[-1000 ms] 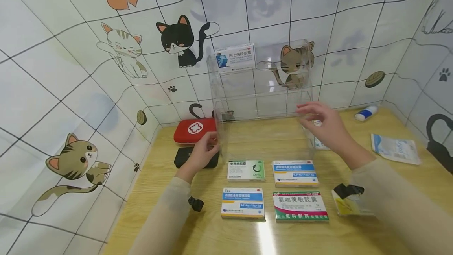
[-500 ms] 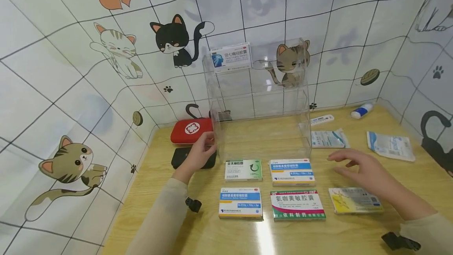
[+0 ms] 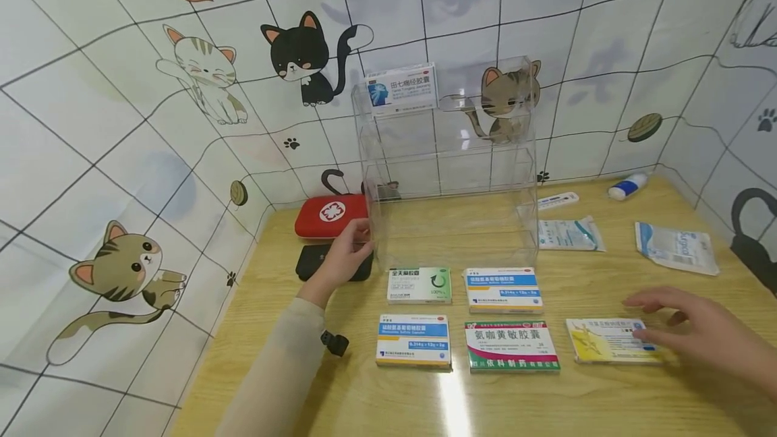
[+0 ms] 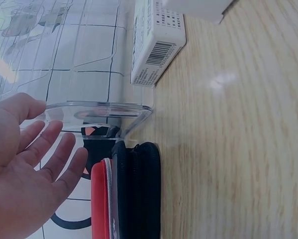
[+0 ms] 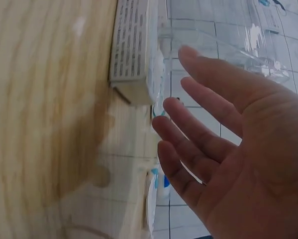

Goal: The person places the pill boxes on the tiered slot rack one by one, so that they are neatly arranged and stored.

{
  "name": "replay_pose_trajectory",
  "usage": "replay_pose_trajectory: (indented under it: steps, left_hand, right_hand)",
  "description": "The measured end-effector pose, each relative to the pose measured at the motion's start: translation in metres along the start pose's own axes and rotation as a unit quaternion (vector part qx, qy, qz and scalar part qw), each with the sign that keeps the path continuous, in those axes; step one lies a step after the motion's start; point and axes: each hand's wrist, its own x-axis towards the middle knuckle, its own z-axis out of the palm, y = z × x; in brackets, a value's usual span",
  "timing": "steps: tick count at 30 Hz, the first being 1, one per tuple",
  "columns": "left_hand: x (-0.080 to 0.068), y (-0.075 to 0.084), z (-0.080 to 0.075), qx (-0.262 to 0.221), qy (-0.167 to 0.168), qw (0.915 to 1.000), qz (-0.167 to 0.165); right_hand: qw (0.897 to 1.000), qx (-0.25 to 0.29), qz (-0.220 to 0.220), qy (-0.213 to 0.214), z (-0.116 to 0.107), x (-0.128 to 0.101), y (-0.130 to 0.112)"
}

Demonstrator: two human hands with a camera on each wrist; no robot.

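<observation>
A clear acrylic tiered rack (image 3: 449,194) stands against the wall, a white and blue medicine box (image 3: 403,91) on its top tier at the left. My left hand (image 3: 344,256) is at the rack's lower left side, fingers loosely extended; in the left wrist view the thumb reaches the clear edge. Over the right end of a yellow and white medicine box (image 3: 607,342) hovers my right hand (image 3: 698,332). Its fingers are relaxed and the palm holds nothing in the right wrist view, where that box's side (image 5: 131,45) shows beyond the fingertips.
Before the rack lie a green and white box (image 3: 419,286), two blue and white boxes (image 3: 502,290) and a green and magenta box (image 3: 512,348). Left are a red case (image 3: 330,216) and a black case (image 3: 312,261). Right are packets (image 3: 676,248), a thermometer (image 3: 558,201) and a bottle (image 3: 628,185).
My right hand has moved from the rack's right side, rightward and toward me, to the yellow and white box. My left hand stays by the rack's left side.
</observation>
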Motion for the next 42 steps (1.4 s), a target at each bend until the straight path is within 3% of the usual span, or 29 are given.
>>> replay_pose_trajectory:
  steps: [9,20,24,31,35,42]
  left_hand:
    - [0.002,0.0,-0.003,0.011,0.004,0.9999,0.004]
    - [0.003,0.005,-0.003,0.007,0.009,0.9999,0.009]
    - [0.004,0.007,-0.002,0.006,0.006,0.9999,0.01]
    - [0.004,0.009,0.0,0.003,0.007,1.0,0.006]
    - [0.004,0.008,0.0,0.011,0.001,0.9999,0.004]
    - [0.002,0.004,0.0,0.026,0.004,0.9996,-0.003]
  right_hand:
    - [0.998,-0.018,0.03,-0.055,-0.002,-0.005,0.012]
    - [0.997,0.006,0.051,-0.052,-0.009,-0.002,0.01]
    - [0.999,0.017,0.046,-0.024,-0.019,0.001,0.003]
    - [0.995,0.046,-0.029,0.087,-0.039,0.023,-0.023]
    - [0.989,0.059,-0.031,0.134,-0.056,0.046,-0.055]
    - [0.977,0.121,-0.013,0.176,-0.099,0.102,-0.106]
